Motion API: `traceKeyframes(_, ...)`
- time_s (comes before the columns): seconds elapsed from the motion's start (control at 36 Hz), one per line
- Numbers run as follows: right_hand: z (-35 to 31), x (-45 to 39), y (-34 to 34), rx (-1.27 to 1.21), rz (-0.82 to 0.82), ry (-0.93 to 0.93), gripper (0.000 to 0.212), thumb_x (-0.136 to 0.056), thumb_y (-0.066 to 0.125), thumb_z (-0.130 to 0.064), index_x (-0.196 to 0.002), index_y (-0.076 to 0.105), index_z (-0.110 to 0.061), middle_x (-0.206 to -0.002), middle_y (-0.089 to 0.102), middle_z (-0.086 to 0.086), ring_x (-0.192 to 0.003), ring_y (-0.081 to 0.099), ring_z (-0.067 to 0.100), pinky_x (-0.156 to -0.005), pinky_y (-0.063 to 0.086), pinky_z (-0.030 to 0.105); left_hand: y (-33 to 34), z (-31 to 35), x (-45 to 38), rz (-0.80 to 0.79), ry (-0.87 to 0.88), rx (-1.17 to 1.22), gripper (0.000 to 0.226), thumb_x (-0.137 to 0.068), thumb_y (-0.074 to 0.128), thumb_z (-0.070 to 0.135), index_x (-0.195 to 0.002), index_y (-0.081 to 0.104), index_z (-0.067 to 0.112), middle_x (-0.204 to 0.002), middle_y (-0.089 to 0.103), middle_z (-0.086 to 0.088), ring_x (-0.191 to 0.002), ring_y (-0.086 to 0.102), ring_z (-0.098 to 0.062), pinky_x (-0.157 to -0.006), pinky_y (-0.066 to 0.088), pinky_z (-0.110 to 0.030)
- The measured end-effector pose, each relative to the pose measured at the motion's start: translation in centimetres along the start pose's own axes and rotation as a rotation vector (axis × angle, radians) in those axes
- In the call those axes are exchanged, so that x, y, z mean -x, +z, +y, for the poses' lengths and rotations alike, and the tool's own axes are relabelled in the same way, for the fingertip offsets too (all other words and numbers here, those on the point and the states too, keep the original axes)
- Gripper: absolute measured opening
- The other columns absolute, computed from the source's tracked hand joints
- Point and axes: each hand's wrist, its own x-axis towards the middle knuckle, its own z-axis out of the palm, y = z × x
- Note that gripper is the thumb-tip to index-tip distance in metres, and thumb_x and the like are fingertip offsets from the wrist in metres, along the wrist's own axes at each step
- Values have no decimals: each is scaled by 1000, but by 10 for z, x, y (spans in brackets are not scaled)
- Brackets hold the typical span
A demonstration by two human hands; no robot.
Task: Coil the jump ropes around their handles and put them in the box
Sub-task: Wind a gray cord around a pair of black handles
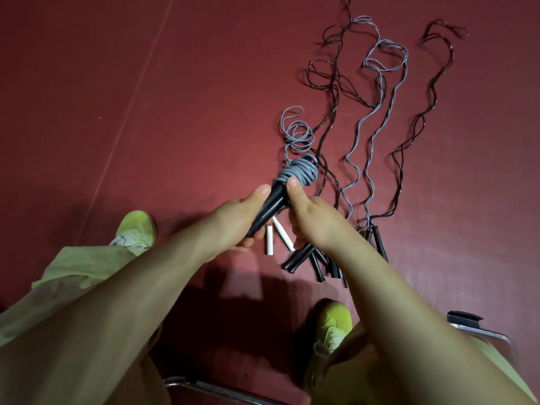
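My left hand point(236, 220) grips the lower end of a pair of black handles point(270, 207) held above the floor. Grey rope point(301, 172) is wound in several turns around their upper end. My right hand point(312, 217) holds the handles from the right, thumb pressed just below the coil. The loose rest of that grey rope point(296, 133) loops on the floor beyond. More jump ropes lie stretched out on the floor: a grey one point(377, 92) and dark ones point(420, 118), their black handles point(318, 263) bunched under my right wrist. No box is in view.
Two white handles point(276, 236) lie on the red floor point(146, 97) below my hands. My yellow-green shoes point(137, 232) point(333, 328) stand left and right. A metal chair frame point(204, 388) runs along the bottom edge, with a black-tipped part point(464, 318) at the right.
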Motion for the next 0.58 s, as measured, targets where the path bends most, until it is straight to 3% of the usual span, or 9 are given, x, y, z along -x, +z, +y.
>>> traceKeyframes(0.08, -3, 2, -1, 4, -5, 13, 71, -95, 18, -66, -65, 52, -12, -53, 51, 2, -53, 53, 22, -75, 53, 42, -2, -5, -4, 41, 110, -99, 59, -91, 33, 64, -84, 60, 12, -69, 56, -4, -55, 47, -18, -67, 44, -35)
traceKeyframes(0.17, -7, 2, -4, 11, -36, 29, 75, -96, 16, -64, -81, 63, -7, -61, 53, 0, -55, 50, 19, -67, 44, 33, -6, -10, -6, 70, 139, -195, 71, -72, 36, 75, -87, 58, 10, -74, 58, -3, -63, 48, -19, -72, 46, -40)
traceKeyframes(0.25, -6, 2, -3, 1, -68, 41, 72, -95, 17, -65, -80, 61, -12, -61, 49, -4, -57, 45, 16, -62, 37, 31, -7, -13, -6, 74, 115, -270, 54, -86, 46, 63, -90, 56, 10, -75, 54, 0, -71, 49, -18, -83, 48, -41)
traceKeyframes(0.31, -5, 1, -2, -35, -78, 35, 64, -93, 21, -69, -71, 56, -21, -58, 45, -9, -55, 41, 12, -59, 32, 28, -6, -11, -5, 58, 116, -332, 43, -85, 52, 60, -85, 54, 17, -74, 54, 4, -72, 49, -16, -76, 44, -36)
traceKeyframes(0.39, -4, 1, -2, -71, -81, 27, 65, -87, 29, -77, -64, 52, -21, -53, 39, -10, -49, 35, 10, -55, 27, 27, -6, -10, -4, 46, 116, -345, 54, -60, 55, 71, -84, 52, 23, -80, 58, 6, -74, 52, -13, -72, 41, -32)
traceKeyframes(0.47, -5, 0, -1, -56, -87, 15, 73, -70, 29, -86, -74, 49, -17, -54, 35, -3, -46, 31, 14, -56, 28, 31, -7, -10, -2, 41, 116, -305, 67, -45, 55, 75, -84, 52, 21, -79, 57, 6, -71, 50, -12, -68, 39, -32)
traceKeyframes(0.58, -9, 1, -2, -143, -108, 9, 73, -85, 33, -76, -82, 60, -8, -58, 36, 0, -52, 32, 18, -58, 31, 33, -8, -9, -5, 52, 126, -264, 63, -46, 64, 68, -82, 53, 18, -74, 52, 5, -67, 47, -12, -66, 38, -32)
